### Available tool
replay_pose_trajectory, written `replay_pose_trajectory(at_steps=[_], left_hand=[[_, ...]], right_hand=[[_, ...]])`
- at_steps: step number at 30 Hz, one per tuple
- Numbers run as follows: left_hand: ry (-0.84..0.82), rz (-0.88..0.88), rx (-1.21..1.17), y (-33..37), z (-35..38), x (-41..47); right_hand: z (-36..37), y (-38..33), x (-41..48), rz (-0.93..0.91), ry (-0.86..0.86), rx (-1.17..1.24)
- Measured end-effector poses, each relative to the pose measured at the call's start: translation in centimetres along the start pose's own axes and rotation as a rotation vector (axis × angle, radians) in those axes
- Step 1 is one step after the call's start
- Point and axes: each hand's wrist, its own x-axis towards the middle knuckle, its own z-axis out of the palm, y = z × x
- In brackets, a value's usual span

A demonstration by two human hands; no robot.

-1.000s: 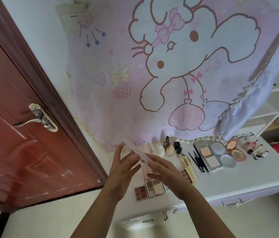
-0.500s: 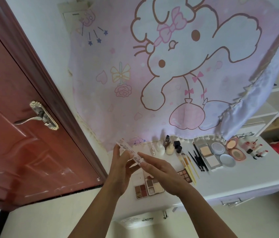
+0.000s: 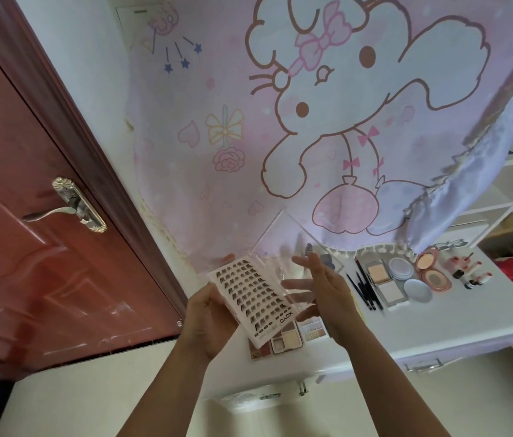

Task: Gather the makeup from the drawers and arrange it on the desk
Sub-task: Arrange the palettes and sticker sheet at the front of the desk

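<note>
Lash case (image 3: 248,294) just popped open: left hand (image 3: 207,320) grips it, right hand (image 3: 327,298) flat-fingered props clear lid (image 3: 299,257); unplaced, over desk's (image 3: 438,326) left end.

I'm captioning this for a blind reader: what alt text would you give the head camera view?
A person's left hand holds an open false-lash case above a white desk, the right hand open beside its clear lid. On the desk lie brushes, compacts and lipsticks, before a pink cartoon curtain.
</note>
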Motion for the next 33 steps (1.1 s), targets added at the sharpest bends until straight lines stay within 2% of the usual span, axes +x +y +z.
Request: replay_pose_trajectory(at_steps=[5,9,13,15,17,21,23,27,33], left_hand=[[0.059,-0.110,0.148,1.2,-1.4,0.5],[0.292,-0.147,0.363,1.5,-3.3,1.4],[0.456,-0.080,0.243,1.4,-5.7,2.0],[0.467,-0.040,0.207,1.9,-6.3,2.2],[0.423,0.001,0.275,2.6,-7.0,2.1],[0.315,0.139,0.678,4.1,-8.6,2.4],[0.301,0.196,0.799,4.4,-9.6,3.3],[0.387,0.229,0.854,4.2,-11.3,5.6],[0.573,0.140,0.842,2.5,-14.8,10.7]], right_hand=[[0.1,0.3,0.9,0.034,0.098,-0.108],[1.1,0.9,2.0,0.070,0.119,-0.102],[3.0,1.9,3.3,0.069,0.134,-0.054],[3.8,2.2,4.3,0.017,0.132,-0.158],[4.5,2.0,5.4,-0.033,0.125,-0.230],[5.8,1.5,7.4,-0.142,0.124,-0.271],[6.6,1.4,8.2,-0.190,0.134,-0.340],[8.0,2.4,10.2,-0.153,0.116,-0.354],[6.4,5.3,15.2,-0.028,-0.015,-0.656]])
